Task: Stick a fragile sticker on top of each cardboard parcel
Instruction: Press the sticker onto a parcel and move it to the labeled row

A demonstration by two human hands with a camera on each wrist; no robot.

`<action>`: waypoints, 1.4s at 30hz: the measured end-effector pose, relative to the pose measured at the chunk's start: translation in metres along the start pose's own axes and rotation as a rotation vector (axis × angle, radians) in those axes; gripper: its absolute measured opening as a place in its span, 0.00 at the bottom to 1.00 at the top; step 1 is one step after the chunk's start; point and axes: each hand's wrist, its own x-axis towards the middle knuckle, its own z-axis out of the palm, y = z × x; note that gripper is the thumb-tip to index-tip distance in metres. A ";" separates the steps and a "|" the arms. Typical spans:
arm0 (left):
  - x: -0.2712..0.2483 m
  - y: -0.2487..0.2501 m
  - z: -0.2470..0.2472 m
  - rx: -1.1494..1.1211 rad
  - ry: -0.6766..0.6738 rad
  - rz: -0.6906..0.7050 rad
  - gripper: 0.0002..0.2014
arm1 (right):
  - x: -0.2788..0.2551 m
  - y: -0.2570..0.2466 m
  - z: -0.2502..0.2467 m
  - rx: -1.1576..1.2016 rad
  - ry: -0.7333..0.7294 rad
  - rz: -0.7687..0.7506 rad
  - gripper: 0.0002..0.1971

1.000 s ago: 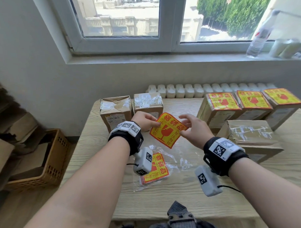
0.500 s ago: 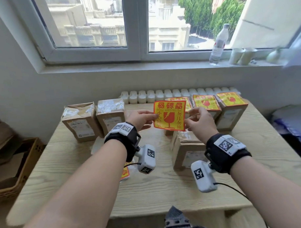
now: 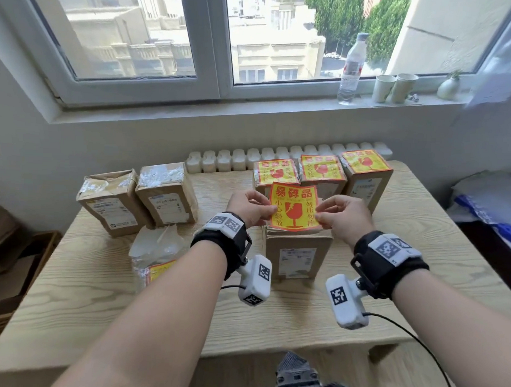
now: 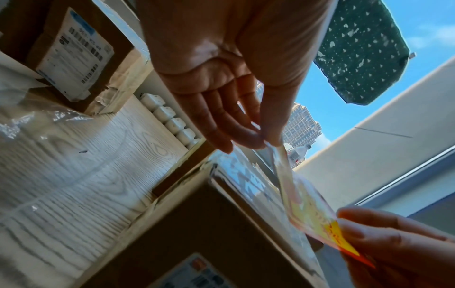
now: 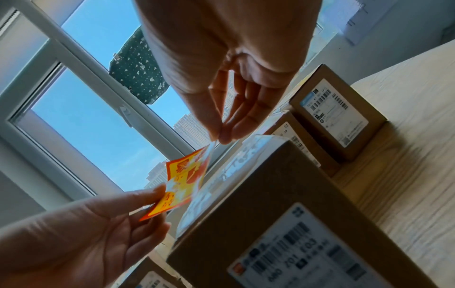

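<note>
Glossy paper sticker (image 3: pixel 294 207), matt brown cardboard parcel (image 3: pixel 297 257) with shiny tape, pale wood-grain table (image 3: pixel 101 274).

A pale wooden table (image 3: pixel 421 228) carries six upright cardboard parcels (image 3: pixel 298 252) and a plastic bag of stickers (image 3: pixel 159 259).

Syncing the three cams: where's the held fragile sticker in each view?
Head: fragile sticker centre frame, pinched by left hand and right hand.
Left wrist: sticker lower right, seen nearly edge-on.
Right wrist: sticker centre-left, against the window.
Shared landmark: the unlabelled parcel directly under it.
</note>
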 end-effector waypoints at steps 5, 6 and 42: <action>-0.001 -0.005 0.013 0.086 -0.001 -0.001 0.09 | 0.001 0.009 -0.005 -0.080 0.020 -0.005 0.08; 0.000 -0.006 0.014 0.106 0.012 -0.001 0.10 | 0.001 0.010 -0.005 -0.085 0.017 -0.007 0.08; -0.002 -0.009 0.028 0.543 0.144 0.052 0.21 | -0.001 0.006 0.010 -0.387 -0.004 -0.028 0.14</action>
